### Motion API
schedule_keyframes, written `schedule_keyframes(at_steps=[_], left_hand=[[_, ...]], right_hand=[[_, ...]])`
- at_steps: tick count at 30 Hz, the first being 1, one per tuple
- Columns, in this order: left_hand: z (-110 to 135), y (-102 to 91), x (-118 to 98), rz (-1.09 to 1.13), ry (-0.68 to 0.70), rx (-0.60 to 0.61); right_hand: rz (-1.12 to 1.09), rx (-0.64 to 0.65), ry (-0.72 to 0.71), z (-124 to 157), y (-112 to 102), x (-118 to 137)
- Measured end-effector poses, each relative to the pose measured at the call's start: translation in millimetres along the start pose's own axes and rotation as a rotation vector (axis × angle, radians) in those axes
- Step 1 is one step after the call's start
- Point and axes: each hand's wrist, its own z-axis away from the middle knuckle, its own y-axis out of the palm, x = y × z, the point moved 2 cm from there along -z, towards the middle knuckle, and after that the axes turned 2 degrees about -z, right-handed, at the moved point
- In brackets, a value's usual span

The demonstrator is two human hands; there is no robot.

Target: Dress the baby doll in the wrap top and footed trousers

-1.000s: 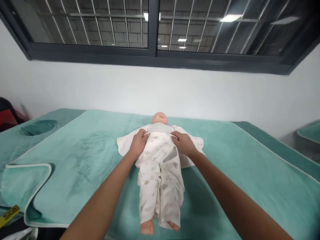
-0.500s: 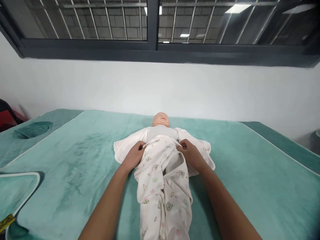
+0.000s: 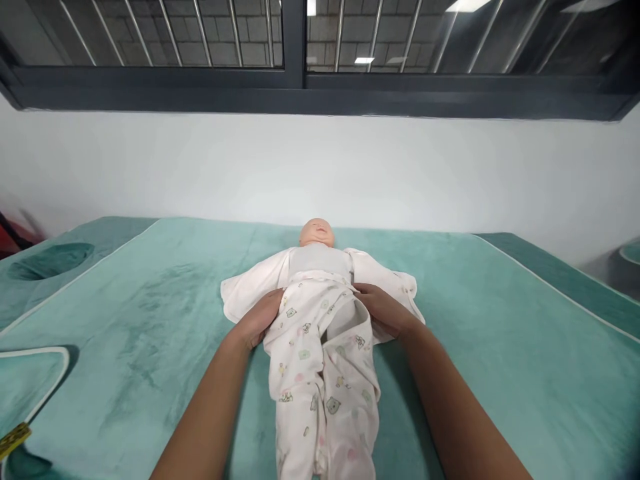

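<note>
A baby doll [image 3: 317, 231] lies on its back, head toward the wall. It wears a white top [image 3: 263, 275] with wide sleeves spread out, and the middle of its chest shows grey. Printed white baby pants [image 3: 300, 360] cover its waist and legs, with folds and a gap near the right hip. My left hand [image 3: 263, 315] lies along the left side of the waist, its fingertips hidden at the pants' edge. Against the opposite side rests my right hand [image 3: 383, 308], fingers reaching in by the waistband, their tips also out of sight. Whether either hand grips the cloth is hidden.
The doll lies on a green padded bed [image 3: 150, 320] with a hole [image 3: 53, 260] at the far left. A white wall [image 3: 320, 173] rises behind it, below a dark window frame [image 3: 310, 100]. A yellow tag [image 3: 14, 440] sits at lower left.
Both hands have gone from curled fingers at the waistband to straighter hands tucked against the doll's sides. The pants' waist looks smoother. The camera view has shifted slightly.
</note>
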Motion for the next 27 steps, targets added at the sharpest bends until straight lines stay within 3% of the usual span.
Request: schedule_keyframes(at_steps=[5,11,17,27], left_hand=[[-1,-0.2,4,0.082,0.040,-0.086],[2,0.0,-4,-0.108,0.127,-0.252],[0,1.8,-6,-0.157,0.215,-0.255],[-12,0.8,8,-0.120,0.298,-0.316]], right_hand=[[-0.169,-0.005,-0.034,1,5,1],[-0.256,-0.096,-0.115,-6,10,-6],[-0.259,-0.142,-0.191,-9,13,-11],[-0.127,-0.174,-0.237,-15,4,-18]])
